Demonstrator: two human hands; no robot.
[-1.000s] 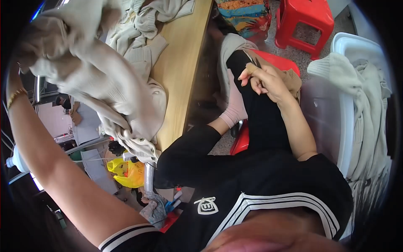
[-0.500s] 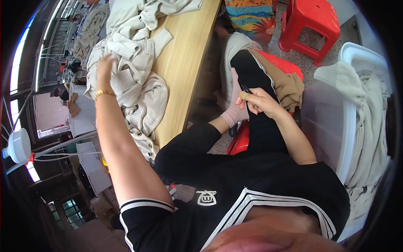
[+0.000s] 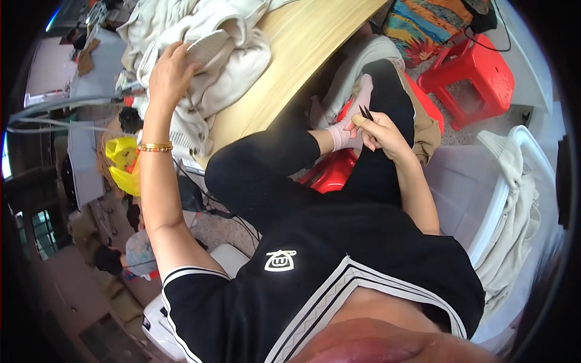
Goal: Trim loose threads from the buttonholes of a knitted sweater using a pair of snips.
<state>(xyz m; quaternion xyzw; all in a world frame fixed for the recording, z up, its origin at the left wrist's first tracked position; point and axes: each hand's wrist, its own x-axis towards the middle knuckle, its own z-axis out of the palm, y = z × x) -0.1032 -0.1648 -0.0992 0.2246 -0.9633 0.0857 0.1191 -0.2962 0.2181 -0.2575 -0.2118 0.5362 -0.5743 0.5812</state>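
Observation:
A heap of cream knit sweaters (image 3: pixel 236 72) lies on the wooden table. My left hand (image 3: pixel 169 75), bracelets at its wrist, reaches onto the heap, its fingers curled at the ribbed edge of one sweater; its fingertips are partly hidden in the folds. Above my lap, my right hand (image 3: pixel 382 134) is closed around small black thread snips (image 3: pixel 365 113) with two pointed tips sticking out past the fingers. A tan wrap covers part of one finger on that hand. The pink-socked foot (image 3: pixel 363 94) of my crossed leg is right beside it.
On my right stands a translucent plastic bin (image 3: pixel 478 199) with cream knitwear (image 3: pixel 508 242) over its rim. A red stool (image 3: pixel 469 85) is at the far right, near a colourful patterned cloth (image 3: pixel 423 30). At the left are a yellow bag (image 3: pixel 123 163) and another person (image 3: pixel 138 251).
My view has turned and shifted left, bringing the yellow bag and another person into sight. My left hand has come nearer and bent onto a sweater's ribbed edge. The right hand keeps the snips.

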